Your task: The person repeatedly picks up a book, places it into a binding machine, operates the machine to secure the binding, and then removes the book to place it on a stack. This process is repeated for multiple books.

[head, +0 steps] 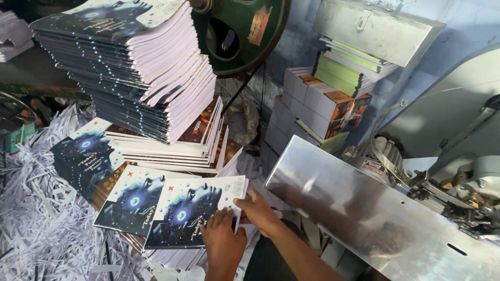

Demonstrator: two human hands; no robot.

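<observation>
A booklet (187, 211) with a dark blue starry cover and a white border lies on top of a low pile at the bottom centre. My left hand (223, 242) rests flat on its lower right corner, fingers stretched over the cover. My right hand (258, 211) grips the booklet's right edge, fingers curled around it. A second booklet of the same kind (133, 198) lies just to the left. More of them (86, 156) are fanned out farther left.
A tall leaning stack of the same booklets (140, 62) rises behind the low pile. White paper trimmings (36, 218) cover the left side. A shiny metal plate (364, 213) and machine parts (458, 192) fill the right. Orange and green booklet stacks (333, 99) stand at the back, with a green wheel (239, 31) above.
</observation>
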